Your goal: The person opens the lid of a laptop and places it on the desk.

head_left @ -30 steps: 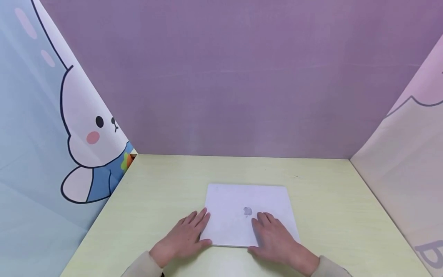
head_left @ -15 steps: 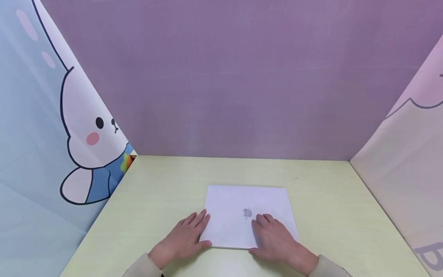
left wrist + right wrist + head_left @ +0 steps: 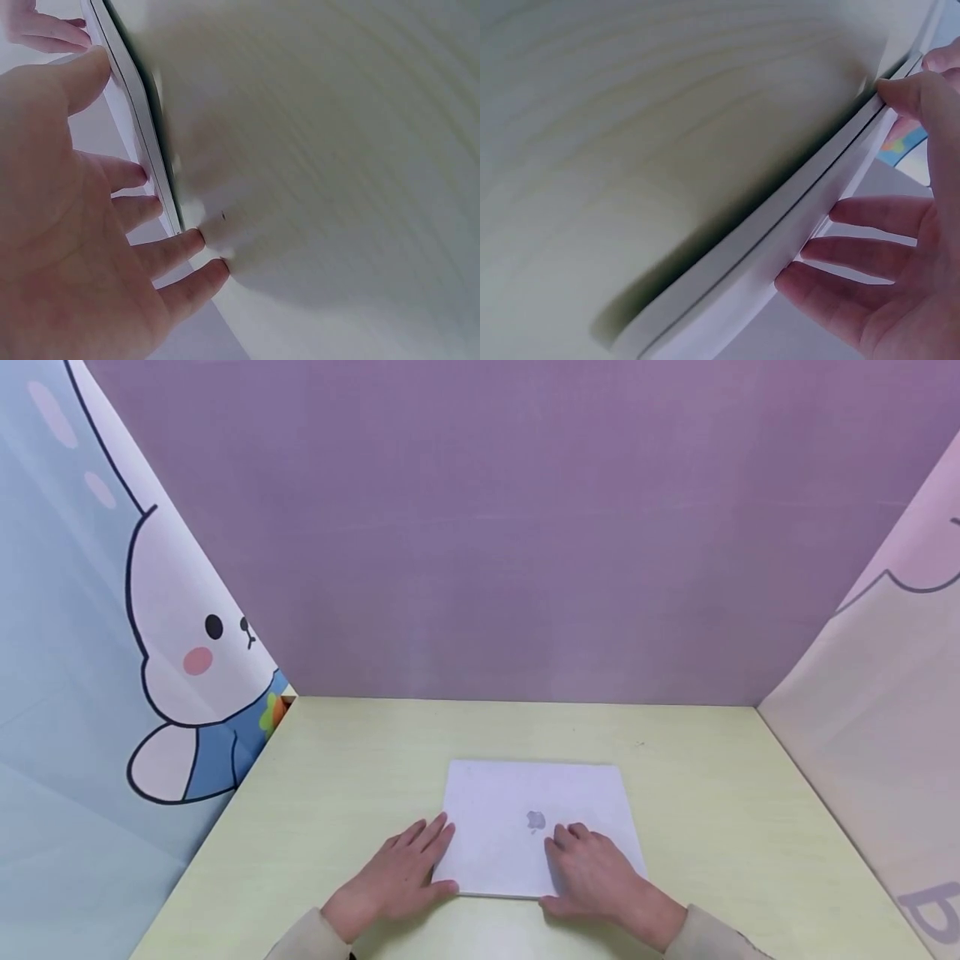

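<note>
A closed silver laptop (image 3: 495,827) with a dark apple logo lies flat on the table. My left hand (image 3: 401,872) is at its front left corner, fingers spread and thumb at the front edge. In the left wrist view, two fingers of the left hand (image 3: 82,225) lie over the lid, and two reach past the laptop's edge toward the table. My right hand (image 3: 600,877) rests on the right part of the lid. The right wrist view has the right thumb at the front edge by the lid seam, and fingertips of the right hand (image 3: 900,277) touching the lid.
The pale wooden table (image 3: 360,752) runs back to a purple panel (image 3: 525,527). A light blue curtain with a cartoon rabbit (image 3: 187,677) flanks the left side. On the right hangs a pink and white curtain (image 3: 870,718).
</note>
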A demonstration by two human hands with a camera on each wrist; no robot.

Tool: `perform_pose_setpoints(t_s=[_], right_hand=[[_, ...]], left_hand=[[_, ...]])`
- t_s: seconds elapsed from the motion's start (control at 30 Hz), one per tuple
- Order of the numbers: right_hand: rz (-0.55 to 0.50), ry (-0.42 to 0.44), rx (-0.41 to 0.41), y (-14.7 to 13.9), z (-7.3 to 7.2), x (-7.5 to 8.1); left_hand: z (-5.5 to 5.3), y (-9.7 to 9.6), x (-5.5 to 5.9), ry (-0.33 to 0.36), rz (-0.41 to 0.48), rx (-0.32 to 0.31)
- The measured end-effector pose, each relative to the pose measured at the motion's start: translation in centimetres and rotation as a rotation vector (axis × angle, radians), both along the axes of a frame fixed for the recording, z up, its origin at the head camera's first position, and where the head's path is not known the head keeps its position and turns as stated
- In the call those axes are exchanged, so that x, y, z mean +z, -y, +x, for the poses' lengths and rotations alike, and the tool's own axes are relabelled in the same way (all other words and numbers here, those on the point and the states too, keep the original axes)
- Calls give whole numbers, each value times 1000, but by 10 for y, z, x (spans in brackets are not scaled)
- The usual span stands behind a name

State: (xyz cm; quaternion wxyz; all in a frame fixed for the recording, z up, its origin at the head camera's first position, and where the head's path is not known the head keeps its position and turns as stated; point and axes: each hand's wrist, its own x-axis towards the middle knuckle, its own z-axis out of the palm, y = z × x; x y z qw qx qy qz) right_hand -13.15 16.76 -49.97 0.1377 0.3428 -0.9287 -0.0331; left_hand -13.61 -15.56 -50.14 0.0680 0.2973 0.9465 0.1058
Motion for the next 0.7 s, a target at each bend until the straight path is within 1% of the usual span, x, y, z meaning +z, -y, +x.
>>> perform_pose_setpoints(t_s=[0.23, 0.4, 0.53, 0.7], right_hand=[[20, -12, 17, -1, -2, -2], [25, -42, 40, -1, -4, -1], [20, -57, 50, -1, -5, 0], [18, -64, 60, -2, -4, 1]], left_hand=[[0, -1, 3, 24, -17, 16], [-1, -1, 2, 4, -49, 14], [-1, -1, 2, -7, -36, 9], [-1, 1, 1, 1, -33, 6]])
